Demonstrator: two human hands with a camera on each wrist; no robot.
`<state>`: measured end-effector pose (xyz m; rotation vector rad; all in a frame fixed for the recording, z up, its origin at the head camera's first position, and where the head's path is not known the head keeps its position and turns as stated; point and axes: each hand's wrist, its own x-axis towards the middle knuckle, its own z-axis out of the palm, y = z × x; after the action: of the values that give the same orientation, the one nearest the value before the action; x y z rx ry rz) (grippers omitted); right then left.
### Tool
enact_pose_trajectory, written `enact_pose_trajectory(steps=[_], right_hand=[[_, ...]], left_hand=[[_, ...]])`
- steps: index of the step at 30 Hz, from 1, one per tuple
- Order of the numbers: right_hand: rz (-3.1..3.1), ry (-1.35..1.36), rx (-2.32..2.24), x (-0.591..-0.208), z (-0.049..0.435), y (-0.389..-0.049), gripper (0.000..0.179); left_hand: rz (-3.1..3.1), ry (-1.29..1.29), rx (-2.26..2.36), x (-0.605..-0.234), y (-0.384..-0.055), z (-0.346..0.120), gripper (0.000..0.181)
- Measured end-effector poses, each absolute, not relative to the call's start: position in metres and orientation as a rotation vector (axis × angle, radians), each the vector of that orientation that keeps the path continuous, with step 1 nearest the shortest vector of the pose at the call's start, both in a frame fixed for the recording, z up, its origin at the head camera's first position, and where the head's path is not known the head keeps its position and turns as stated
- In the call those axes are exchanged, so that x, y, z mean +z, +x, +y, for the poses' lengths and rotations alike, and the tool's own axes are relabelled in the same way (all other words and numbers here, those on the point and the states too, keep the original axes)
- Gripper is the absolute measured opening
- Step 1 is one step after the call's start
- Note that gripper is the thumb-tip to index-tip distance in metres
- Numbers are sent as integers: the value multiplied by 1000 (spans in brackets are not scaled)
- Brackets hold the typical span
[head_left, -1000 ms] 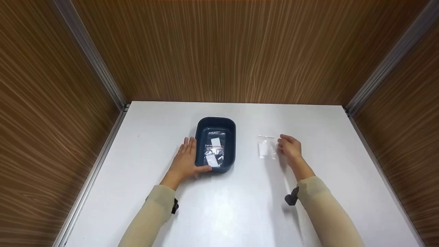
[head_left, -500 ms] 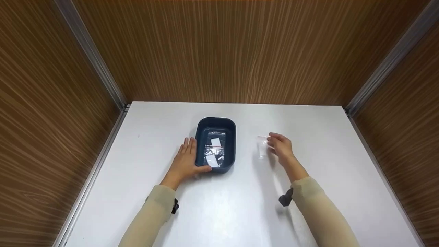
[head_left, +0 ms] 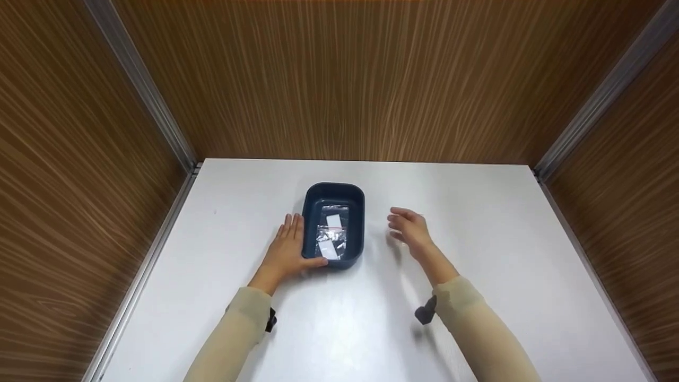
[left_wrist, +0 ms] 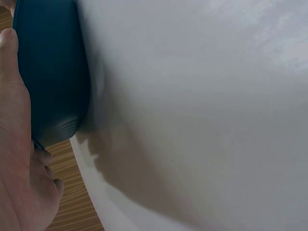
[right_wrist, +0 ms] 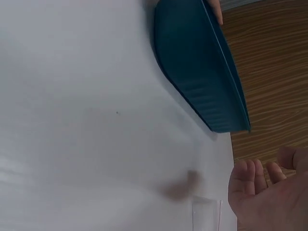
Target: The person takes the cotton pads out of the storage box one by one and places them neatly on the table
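My left hand [head_left: 285,253] rests against a dark blue plastic box [head_left: 359,228], with straight fingers along its left side and the thumb at the near rim. Inside the box lie two clear zip bags [head_left: 339,236], each with a white piece in it. To the right of the box is my right hand [head_left: 412,232], loosely bent and holding nothing. Under it, a third clear bag [right_wrist: 206,214] shows at the bottom of the right wrist view, flat on the white table. The hand hides most of that bag in the head view.
The white table [head_left: 318,329] is bounded by brown wood-grain panels [head_left: 339,79] at the back and both sides. Metal rails [head_left: 154,95] run along the panel corners. A black wrist device [head_left: 426,310] sits at the right sleeve cuff.
My right hand has moved left across the third bag, covering more and more of it in the head view. My left hand and the box have stayed put.
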<state>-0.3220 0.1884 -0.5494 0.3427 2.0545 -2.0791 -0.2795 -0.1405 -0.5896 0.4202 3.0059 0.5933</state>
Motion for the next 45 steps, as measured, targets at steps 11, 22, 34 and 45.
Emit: enact_pose_trajectory(steps=[11, 22, 34, 45], right_hand=[[1916, 179, -2161, -532, 139, -314, 41], [1675, 148, -2090, -520, 99, -308, 63], [1567, 339, -2105, -529, 66, -310, 62], [1566, 380, -2027, -537, 63, -306, 38]], left_hand=[[3015, 418, 585, -588, -281, -142, 142], [3014, 396, 602, -584, -282, -142, 137], [3014, 394, 584, -585, -279, -139, 138], [3031, 416, 545, -585, -280, -140, 140]])
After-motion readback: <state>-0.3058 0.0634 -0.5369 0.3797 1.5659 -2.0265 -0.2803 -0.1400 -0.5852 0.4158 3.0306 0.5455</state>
